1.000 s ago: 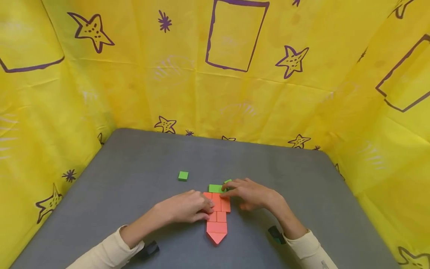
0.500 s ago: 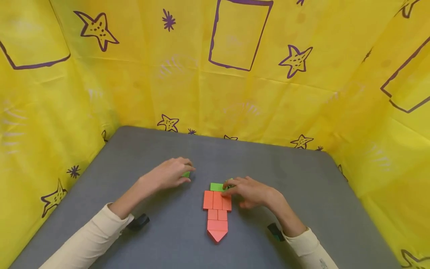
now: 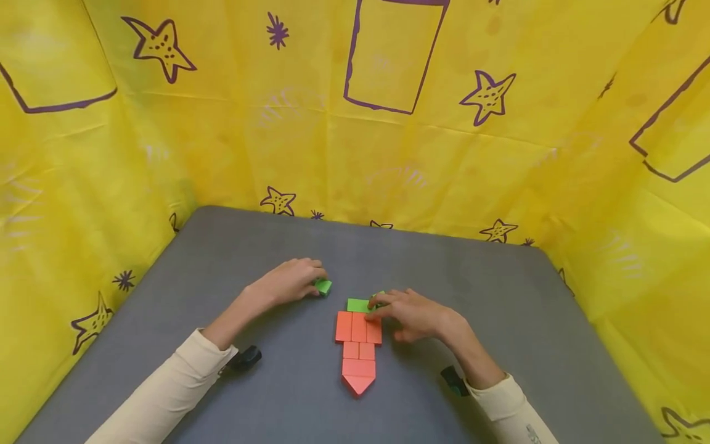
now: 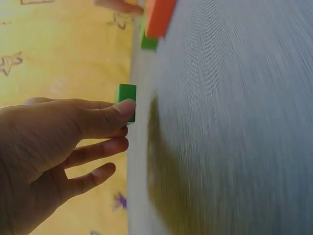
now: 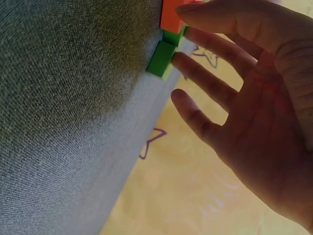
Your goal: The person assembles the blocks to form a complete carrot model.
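In the head view my left hand (image 3: 288, 281) pinches a small square green block (image 3: 324, 287) at the back of the layout. Thumb and fingertips hold its sides in the left wrist view, just above the table. Flat orange blocks (image 3: 359, 327) lie side by side in a figure tapering to a triangular orange block (image 3: 358, 385) at the near end. A green rectangular block (image 3: 357, 305) tops it. With fairly straight fingers, my right hand (image 3: 416, 316) touches a second small green block (image 5: 161, 59) at the far right corner; its thumb rests by an orange block.
The grey tabletop (image 3: 266, 394) spreads around the figure. Yellow cloth (image 3: 310, 142) with purple drawings hangs along the back and both sides. A black wrist device shows under the left sleeve (image 3: 177, 382) and another by the right sleeve (image 3: 501, 404).
My left hand has left the orange blocks, reached out to the separate small green block, picked it up and moved it right toward the figure. The right hand has stayed in place.
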A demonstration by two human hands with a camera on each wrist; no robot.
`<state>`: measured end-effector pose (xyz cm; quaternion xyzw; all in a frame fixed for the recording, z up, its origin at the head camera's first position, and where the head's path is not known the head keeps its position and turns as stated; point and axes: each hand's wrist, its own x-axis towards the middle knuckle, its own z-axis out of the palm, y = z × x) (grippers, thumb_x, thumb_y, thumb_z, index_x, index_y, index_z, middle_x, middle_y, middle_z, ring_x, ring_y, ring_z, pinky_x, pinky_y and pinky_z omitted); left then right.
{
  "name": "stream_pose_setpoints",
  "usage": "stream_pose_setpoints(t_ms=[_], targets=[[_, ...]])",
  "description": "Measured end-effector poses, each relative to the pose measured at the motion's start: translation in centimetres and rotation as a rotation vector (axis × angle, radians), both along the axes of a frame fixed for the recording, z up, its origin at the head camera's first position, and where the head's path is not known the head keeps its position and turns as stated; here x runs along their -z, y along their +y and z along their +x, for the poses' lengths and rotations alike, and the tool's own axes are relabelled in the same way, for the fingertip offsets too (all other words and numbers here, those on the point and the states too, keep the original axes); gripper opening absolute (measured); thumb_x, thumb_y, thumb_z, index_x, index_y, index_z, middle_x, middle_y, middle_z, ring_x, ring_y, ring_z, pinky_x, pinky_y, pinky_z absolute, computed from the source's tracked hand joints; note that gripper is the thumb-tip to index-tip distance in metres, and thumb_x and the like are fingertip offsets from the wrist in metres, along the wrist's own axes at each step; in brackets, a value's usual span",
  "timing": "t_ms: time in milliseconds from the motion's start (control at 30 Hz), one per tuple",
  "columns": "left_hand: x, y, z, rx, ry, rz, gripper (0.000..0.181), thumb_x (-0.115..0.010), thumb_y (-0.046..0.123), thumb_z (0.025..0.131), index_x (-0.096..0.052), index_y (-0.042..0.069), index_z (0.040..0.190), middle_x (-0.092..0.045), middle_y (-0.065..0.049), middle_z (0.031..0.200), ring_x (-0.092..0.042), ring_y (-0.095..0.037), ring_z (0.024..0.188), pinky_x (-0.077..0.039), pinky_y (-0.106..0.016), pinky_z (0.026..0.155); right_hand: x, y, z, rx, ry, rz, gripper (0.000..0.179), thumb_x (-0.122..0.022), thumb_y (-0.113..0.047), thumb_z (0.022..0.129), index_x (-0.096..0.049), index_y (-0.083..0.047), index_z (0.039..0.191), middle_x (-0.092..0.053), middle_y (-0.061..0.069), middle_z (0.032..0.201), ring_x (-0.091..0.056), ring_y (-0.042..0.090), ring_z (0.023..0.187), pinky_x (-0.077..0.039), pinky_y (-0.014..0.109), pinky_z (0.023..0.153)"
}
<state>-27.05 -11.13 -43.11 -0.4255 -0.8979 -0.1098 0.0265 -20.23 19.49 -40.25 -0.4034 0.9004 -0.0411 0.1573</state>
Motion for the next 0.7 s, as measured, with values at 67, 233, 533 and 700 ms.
stream_pose_setpoints(t_ms=[67,233,533,700], targets=[[0.1,1.3,0.0,0.020,-0.018,0.000,0.027,-0.082,0.015,0.090,-0.077,0.009,0.116,-0.071,-0.005,0.104,-0.064,-0.018,0.092,-0.057,-0.039,0.083,0.1,0.0,-0.1,0.006,-0.004,0.003,0.058,-0.075,-0.004,0.086,-0.068,-0.026,0.140,-0.059,-0.002,0.144,-0.054,0.024,0.134,-0.047,0.053,0.104],[0.9,3.3,-0.2,0.067,-0.090,-0.019,0.028,-0.079,0.013,0.092,-0.078,0.011,0.119,-0.072,-0.005,0.108,-0.067,-0.019,0.098,-0.059,-0.036,0.087,0.3,0.0,-0.2,0.003,-0.020,-0.011,0.059,-0.075,-0.004,0.086,-0.067,-0.024,0.141,-0.059,0.000,0.145,-0.055,0.027,0.134,-0.047,0.056,0.103],[2.0,3.6,0.0,0.079,-0.113,-0.010,0.028,-0.077,0.012,0.094,-0.077,0.011,0.122,-0.072,-0.005,0.110,-0.068,-0.020,0.102,-0.060,-0.036,0.089,0.7,-0.1,-0.2,0.008,-0.022,-0.013,0.058,-0.077,-0.007,0.086,-0.067,-0.025,0.140,-0.058,0.000,0.145,-0.054,0.026,0.135,-0.045,0.053,0.101],[2.0,3.3,0.1,0.071,-0.121,-0.002,0.026,-0.075,0.012,0.096,-0.076,0.010,0.122,-0.073,-0.006,0.113,-0.069,-0.021,0.104,-0.060,-0.038,0.091,0.8,-0.2,-0.2,-0.005,-0.007,-0.010,0.055,-0.077,-0.010,0.088,-0.067,-0.025,0.140,-0.058,-0.001,0.145,-0.054,0.026,0.134,-0.046,0.052,0.100]])
